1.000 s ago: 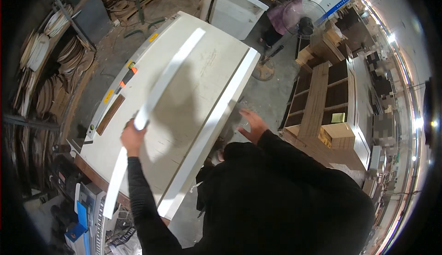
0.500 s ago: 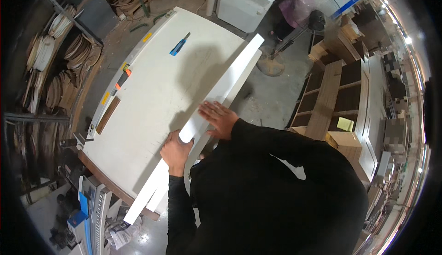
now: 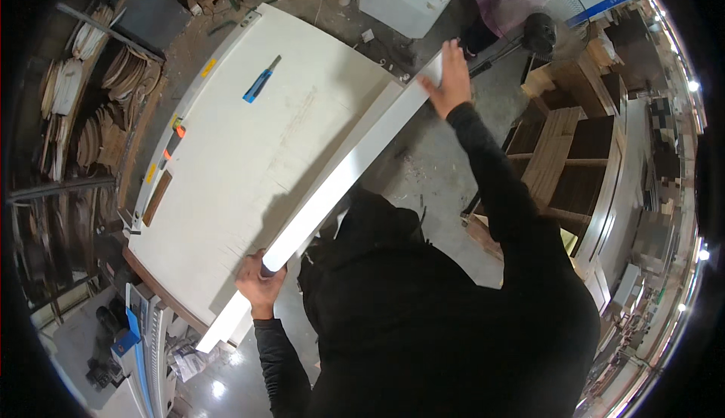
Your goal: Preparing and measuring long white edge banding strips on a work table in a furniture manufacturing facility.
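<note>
You are clamping your left hand [image 3: 260, 282] on a long, glossy white strip [image 3: 343, 169] running along the surface's [image 3: 219, 169] right edge. Your right hand [image 3: 453, 78] is touching its far end; I cannot tell if it is gripping. A blue cutter [image 3: 260, 86] is lying toward the far left corner, an orange-black tool [image 3: 174, 142] by the left edge.

Left hand [image 3: 260, 283] curled tight by the table's [image 3: 219, 154] near right corner; right arm [image 3: 495, 184] stretched long, right hand [image 3: 453, 78] laid out by the far right corner, fingers straight, thumb spread!
</note>
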The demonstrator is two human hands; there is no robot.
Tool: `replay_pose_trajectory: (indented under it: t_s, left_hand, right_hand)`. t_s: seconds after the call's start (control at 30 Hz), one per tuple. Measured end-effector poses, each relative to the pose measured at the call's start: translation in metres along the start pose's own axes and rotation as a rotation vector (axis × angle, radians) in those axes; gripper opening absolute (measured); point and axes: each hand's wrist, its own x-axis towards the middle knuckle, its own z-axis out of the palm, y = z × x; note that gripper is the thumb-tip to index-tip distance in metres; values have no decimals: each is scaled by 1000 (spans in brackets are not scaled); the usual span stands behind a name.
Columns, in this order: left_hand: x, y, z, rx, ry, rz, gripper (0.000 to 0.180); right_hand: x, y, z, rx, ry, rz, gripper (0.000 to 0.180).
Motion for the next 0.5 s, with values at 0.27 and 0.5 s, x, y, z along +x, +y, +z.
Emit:
replay_pose_trajectory:
  t_s: [0.27,0.5]
  left_hand:
    - [-16,21,28,111,77,24,56]
    - [-44,21,44,168,60,-29,57]
  right_hand:
    - [22,53,26,1181,-130,412,71]
    - [20,52,47,1401,-8,578,39]
